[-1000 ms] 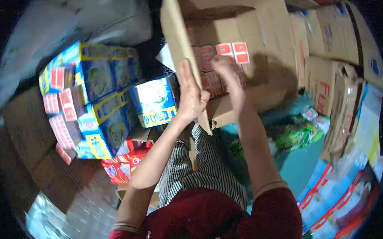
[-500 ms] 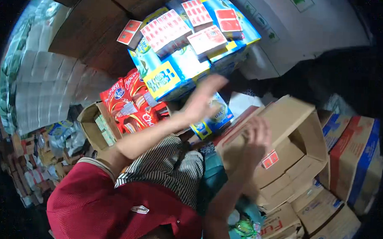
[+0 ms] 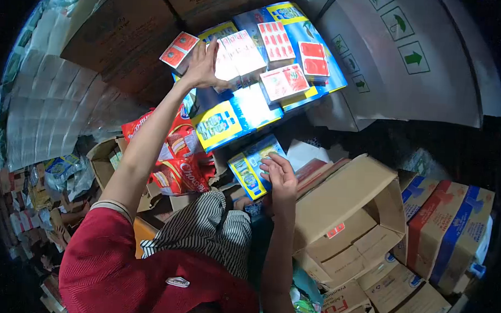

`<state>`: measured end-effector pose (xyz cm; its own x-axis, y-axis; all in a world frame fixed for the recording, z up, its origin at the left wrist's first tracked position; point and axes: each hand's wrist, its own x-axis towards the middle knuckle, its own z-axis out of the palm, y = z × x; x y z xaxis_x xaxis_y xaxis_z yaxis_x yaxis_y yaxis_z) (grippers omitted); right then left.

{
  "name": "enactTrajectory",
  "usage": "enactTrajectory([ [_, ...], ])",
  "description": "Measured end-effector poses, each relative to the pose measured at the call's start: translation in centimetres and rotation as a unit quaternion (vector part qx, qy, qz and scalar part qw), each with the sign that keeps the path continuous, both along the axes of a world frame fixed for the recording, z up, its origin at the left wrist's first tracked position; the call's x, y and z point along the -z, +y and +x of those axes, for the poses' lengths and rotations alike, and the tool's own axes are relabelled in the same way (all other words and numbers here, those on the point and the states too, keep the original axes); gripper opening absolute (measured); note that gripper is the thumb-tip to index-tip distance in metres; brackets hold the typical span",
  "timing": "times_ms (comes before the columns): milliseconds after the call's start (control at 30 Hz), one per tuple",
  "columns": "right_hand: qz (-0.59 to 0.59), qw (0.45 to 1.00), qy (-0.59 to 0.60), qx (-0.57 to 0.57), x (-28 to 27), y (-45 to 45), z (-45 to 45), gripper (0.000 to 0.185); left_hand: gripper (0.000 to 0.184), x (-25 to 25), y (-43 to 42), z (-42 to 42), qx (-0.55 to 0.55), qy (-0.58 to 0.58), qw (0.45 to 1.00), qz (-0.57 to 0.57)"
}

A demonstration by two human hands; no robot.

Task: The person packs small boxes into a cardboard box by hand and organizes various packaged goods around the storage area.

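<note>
Red-and-white packs [image 3: 244,54] touched my left hand [image 3: 200,70], grip unclear to me; right hand [image 3: 282,178], loosely unclenched, hovered beside a blue-and-yellow box [image 3: 249,172].

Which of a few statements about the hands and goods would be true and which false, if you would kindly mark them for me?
1. The left hand is at the red-and-white packs. True.
2. The right hand grips a red pack. False: no pack shows in it.
3. Red-and-white packs lie on blue-and-yellow boxes. True.
4. The red snack bags lie inside the open carton. False: they lie outside it, near the left forearm.
</note>
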<state>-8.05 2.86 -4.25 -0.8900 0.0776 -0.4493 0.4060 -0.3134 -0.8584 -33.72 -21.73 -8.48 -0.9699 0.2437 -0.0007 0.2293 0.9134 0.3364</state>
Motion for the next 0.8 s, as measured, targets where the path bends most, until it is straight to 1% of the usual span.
enactTrajectory([
  [33, -0.001, 1.000, -0.001, -0.002, 0.1, 0.0, -0.2, 0.030, 0.133, -0.4, 0.2, 0.3, 0.005, -0.007, 1.000, 0.001],
  [133, -0.008, 1.000, -0.004, -0.006, 0.2, -0.1, -0.8, 0.031, 0.125, -0.6, 0.4, 1.7, -0.017, 0.027, 0.999, -0.012],
  [233, -0.017, 1.000, -0.004, -0.009, 0.4, -0.8, -1.0, 0.034, 0.118, -1.3, -0.1, 5.2, -0.035, -0.027, 0.994, 0.095],
  [300, -0.006, 1.000, 0.011, -0.011, 0.7, -1.9, -1.0, 0.037, 0.108, -2.6, 0.3, 9.0, -0.006, -0.038, 0.976, 0.213],
  [333, -0.014, 1.000, 0.011, -0.016, 0.7, -2.5, -1.0, 0.047, 0.110, -4.2, 1.3, 11.2, -0.005, -0.036, 0.975, 0.219],
  [367, -0.043, 0.999, 0.011, -0.007, 0.9, -3.2, -0.8, 0.051, 0.107, -5.8, 2.2, 12.7, 0.034, -0.055, 0.971, 0.231],
  [433, -0.102, 0.995, 0.016, 0.011, 1.1, -4.3, -0.8, 0.057, 0.106, -7.4, 3.7, 15.2, 0.099, -0.043, 0.985, 0.135],
  [467, -0.100, 0.994, -0.044, -0.027, 1.1, -4.2, -0.9, 0.064, 0.106, -7.6, 4.5, 16.1, 0.115, -0.043, 0.981, 0.152],
  [500, -0.097, 0.995, -0.017, -0.016, 1.3, -4.3, -0.7, 0.064, 0.106, -7.8, 5.2, 17.0, 0.130, -0.042, 0.976, 0.170],
  [533, -0.093, 0.996, 0.009, -0.004, 1.6, -4.5, -0.5, 0.064, 0.106, -8.5, 6.1, 17.9, 0.117, -0.068, 0.977, 0.163],
  [567, -0.088, 0.995, 0.035, 0.011, 1.8, -4.7, -0.2, 0.064, 0.105, -8.6, 6.6, 18.4, 0.124, -0.061, 0.978, 0.159],
  [600, -0.071, 0.997, 0.024, 0.027, 1.8, -4.6, 0.4, 0.064, 0.106, -8.8, 7.0, 18.9, 0.130, -0.049, 0.981, 0.138],
  [633, -0.086, 0.995, -0.023, 0.037, 0.9, -4.4, 0.5, 0.061, 0.107, -8.9, 7.4, 19.3, 0.145, -0.039, 0.981, 0.120],
  [700, -0.086, 0.993, -0.031, 0.070, 0.8, -4.0, 1.5, 0.061, 0.108, -9.0, 8.1, 19.7, 0.174, -0.041, 0.973, 0.149],
  [733, -0.064, 0.996, -0.032, 0.057, 1.0, -3.6, 1.9, 0.062, 0.108, -9.4, 8.7, 19.8, 0.195, -0.035, 0.975, 0.106],
  [767, -0.053, 0.996, -0.033, 0.064, 0.9, -3.0, 2.4, 0.063, 0.107, -9.4, 9.2, 20.2, 0.193, -0.042, 0.973, 0.121],
  [800, -0.043, 0.996, -0.034, 0.071, 0.7, -2.4, 3.0, 0.063, 0.108, -10.0, 9.9, 20.4, 0.208, -0.028, 0.973, 0.099],
])
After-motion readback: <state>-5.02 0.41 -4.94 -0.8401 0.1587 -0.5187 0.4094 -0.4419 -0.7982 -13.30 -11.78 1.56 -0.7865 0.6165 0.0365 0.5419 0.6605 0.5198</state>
